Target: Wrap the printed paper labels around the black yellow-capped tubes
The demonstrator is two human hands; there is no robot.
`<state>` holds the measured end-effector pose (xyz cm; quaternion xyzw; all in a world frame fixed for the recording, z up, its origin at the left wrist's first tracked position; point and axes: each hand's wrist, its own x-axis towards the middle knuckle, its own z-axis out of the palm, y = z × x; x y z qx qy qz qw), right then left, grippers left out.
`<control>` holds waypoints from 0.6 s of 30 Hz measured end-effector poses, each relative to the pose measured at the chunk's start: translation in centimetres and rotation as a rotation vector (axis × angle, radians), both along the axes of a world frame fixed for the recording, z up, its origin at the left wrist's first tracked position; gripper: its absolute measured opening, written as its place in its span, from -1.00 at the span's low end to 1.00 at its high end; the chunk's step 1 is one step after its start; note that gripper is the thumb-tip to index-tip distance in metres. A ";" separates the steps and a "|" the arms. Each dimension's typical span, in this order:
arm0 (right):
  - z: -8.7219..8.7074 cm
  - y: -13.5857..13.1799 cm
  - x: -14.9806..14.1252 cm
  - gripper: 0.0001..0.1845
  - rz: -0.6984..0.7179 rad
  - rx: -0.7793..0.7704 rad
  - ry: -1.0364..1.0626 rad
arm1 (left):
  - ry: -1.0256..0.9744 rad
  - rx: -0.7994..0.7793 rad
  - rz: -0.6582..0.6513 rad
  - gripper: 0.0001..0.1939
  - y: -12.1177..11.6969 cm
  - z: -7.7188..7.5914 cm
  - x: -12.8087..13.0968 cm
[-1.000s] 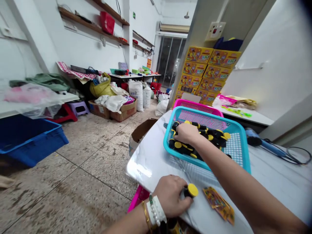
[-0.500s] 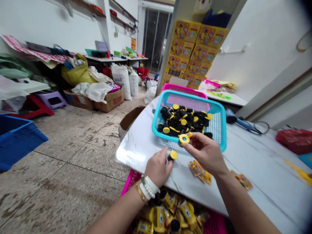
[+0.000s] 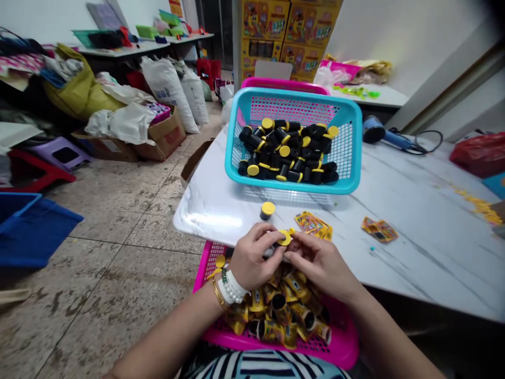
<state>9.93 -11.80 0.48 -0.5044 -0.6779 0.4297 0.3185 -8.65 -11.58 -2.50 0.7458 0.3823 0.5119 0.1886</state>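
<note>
Both of my hands meet over the near table edge, at a small yellow round-topped piece (image 3: 284, 238). My left hand (image 3: 254, 255) is closed on its left side, thumb and forefinger pressing it. From the other side, my right hand (image 3: 325, 263) pinches it by a small yellow tab; its lower part is hidden by fingers. A black canister with a yellow cap (image 3: 267, 210) stands on the table just beyond my left hand. Below my hands is a pink basket (image 3: 343, 342) full of yellow-wrapped canisters (image 3: 272, 331).
A blue basket (image 3: 232, 168) of black canisters with yellow caps (image 3: 284, 151) sits on the marble-patterned table (image 3: 414, 210). Printed cards (image 3: 311, 223) lie near my right hand, more cards (image 3: 379, 230) farther right. A corded blue tool (image 3: 394, 138) lies behind. A blue bin (image 3: 39, 226) stands left.
My left hand has let go of the capped canister, now standing on the table. My right hand has brought the yellow-topped piece down and nearer, and both hands now hold it. The view has tilted down.
</note>
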 end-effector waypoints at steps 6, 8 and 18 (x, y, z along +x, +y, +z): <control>1.4 2.8 1.1 -0.47 -0.033 -0.333 0.112 | -0.014 0.012 0.003 -0.80 0.3 -0.7 -0.1; 1.9 4.2 0.7 -0.50 0.035 -0.372 0.083 | -0.014 -0.002 0.016 -0.82 0.2 -0.7 0.2; 2.2 6.0 -0.5 -0.60 0.235 -0.549 0.098 | -0.120 -0.248 0.092 -0.52 -0.3 -1.2 0.5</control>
